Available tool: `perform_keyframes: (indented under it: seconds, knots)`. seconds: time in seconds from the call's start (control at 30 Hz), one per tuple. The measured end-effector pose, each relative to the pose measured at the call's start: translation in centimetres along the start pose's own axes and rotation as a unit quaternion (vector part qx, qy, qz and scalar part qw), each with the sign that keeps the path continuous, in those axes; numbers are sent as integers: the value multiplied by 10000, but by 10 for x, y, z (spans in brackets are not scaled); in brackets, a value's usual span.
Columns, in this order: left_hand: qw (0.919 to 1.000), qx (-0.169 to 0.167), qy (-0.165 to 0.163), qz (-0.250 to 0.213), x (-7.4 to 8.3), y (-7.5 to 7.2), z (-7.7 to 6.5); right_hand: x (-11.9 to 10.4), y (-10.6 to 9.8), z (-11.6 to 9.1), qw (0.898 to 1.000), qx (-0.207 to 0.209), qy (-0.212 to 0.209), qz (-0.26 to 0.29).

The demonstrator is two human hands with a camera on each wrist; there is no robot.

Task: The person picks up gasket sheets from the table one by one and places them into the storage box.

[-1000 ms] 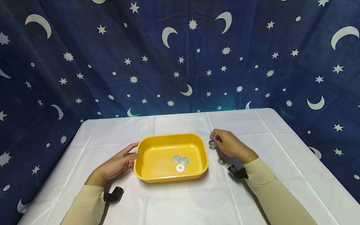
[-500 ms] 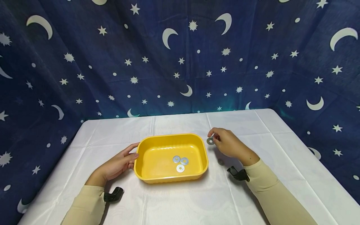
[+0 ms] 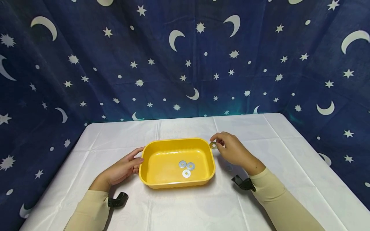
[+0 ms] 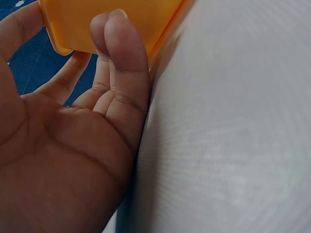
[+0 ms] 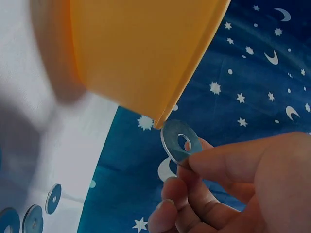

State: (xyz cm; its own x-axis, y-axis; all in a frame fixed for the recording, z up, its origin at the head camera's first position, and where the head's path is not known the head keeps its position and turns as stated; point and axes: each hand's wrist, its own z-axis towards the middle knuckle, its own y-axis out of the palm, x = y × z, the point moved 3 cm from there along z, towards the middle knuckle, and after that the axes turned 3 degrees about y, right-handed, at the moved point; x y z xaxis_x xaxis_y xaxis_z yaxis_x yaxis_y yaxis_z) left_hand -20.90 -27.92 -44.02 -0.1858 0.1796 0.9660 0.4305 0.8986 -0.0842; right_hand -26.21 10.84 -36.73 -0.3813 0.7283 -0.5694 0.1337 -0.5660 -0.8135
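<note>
A shallow yellow plastic tray (image 3: 176, 185) stands on the white-covered table. Three flat metal washers (image 3: 183, 173) lie grouped on its floor, right of the middle. My left hand (image 3: 121, 168) holds the tray's left end, thumb at the rim and other fingers against the outer wall. Between thumb and forefinger my right hand (image 3: 234, 150) pinches another washer (image 5: 170, 138), just outside the tray's upper right corner. In the right wrist view this washer is tilted, close to the tray's corner rim, with its centre hole visible.
More loose washers (image 5: 53, 199) lie on the table below the right hand, mostly hidden from the head view by the hand and wrist. White cloth (image 3: 185, 211) covers the table. A dark blue curtain (image 3: 156, 38) with moons and stars hangs behind and at the sides.
My right hand has lifted the washer off the table area and carried it left, up to the tray's right edge. The left hand, tray and three washers inside keep their places.
</note>
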Motion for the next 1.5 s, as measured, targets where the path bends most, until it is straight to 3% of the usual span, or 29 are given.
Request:
perform_keyframes:
  seconds: [0.37,1.27,1.5]
  knots:
    - [10000,21,-13,-3,0,1,1,-11,0,-6,9990,399,-167,99]
    - [10000,24,-6,-31,1,0,-2,-49,37,16,9968,-470,-466,449]
    - [10000,-34,50,-55,1,0,-2,-52,53,23,9974,-501,-308,428]
